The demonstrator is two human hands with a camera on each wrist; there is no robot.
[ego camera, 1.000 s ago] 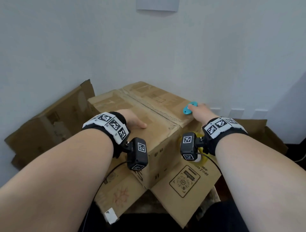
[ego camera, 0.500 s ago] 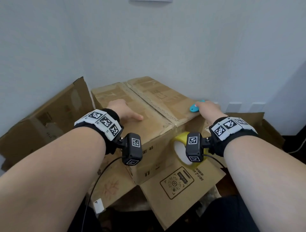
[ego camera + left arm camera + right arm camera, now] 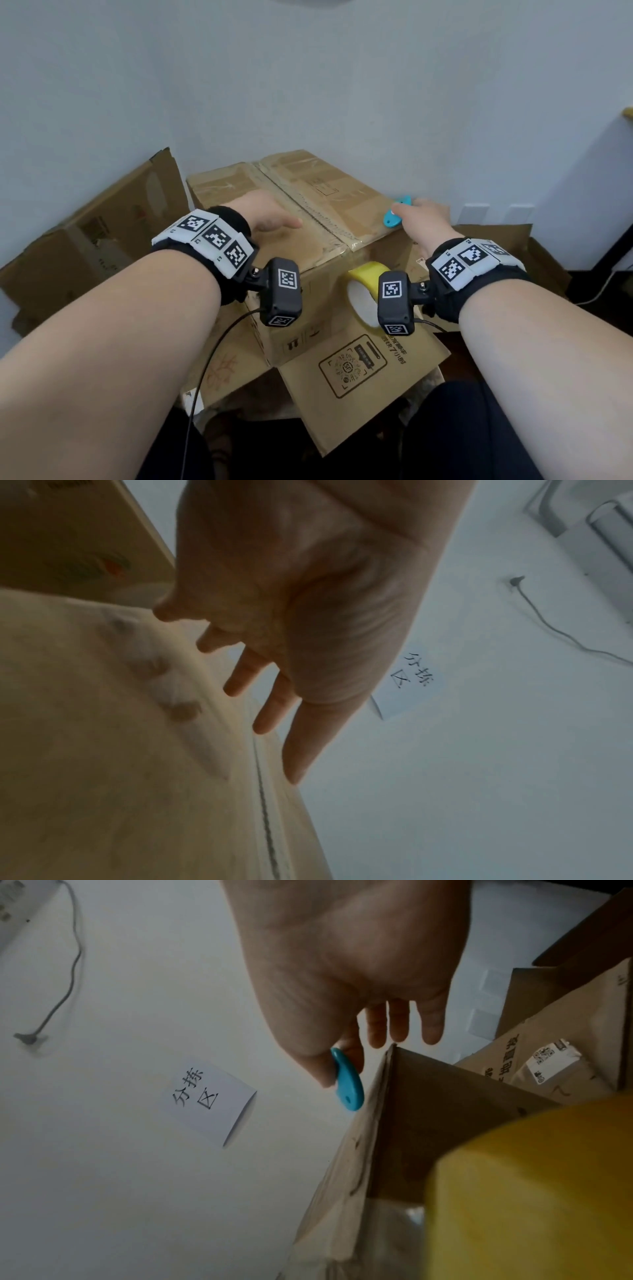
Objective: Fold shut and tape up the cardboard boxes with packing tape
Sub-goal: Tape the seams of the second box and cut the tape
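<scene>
In the head view, a closed brown cardboard box sits on flattened cardboard near the wall, both top flaps folded down and meeting at a centre seam that looks covered by a glossy strip of clear tape, so the folding seems done and the taping well along. The left hand rests flat on the near flap with fingers straight, holding it down. The right hand is at the box's right edge, pinching a small blue plastic cutter. A yellow-cored roll of packing tape hangs beside the box's right face, under the right wrist. Other brown boxes lean against the wall at left and lie behind at right, open or flattened, so likely still to be done. In the left wrist view, the left hand has relaxed, extended fingers touching the flap by the seam. In the right wrist view, thumb and forefinger of the right hand grip the cutter at the box corner, the other fingers loose; the tape roll fills the lower right, so cutting the strip free seems the step in hand.
</scene>
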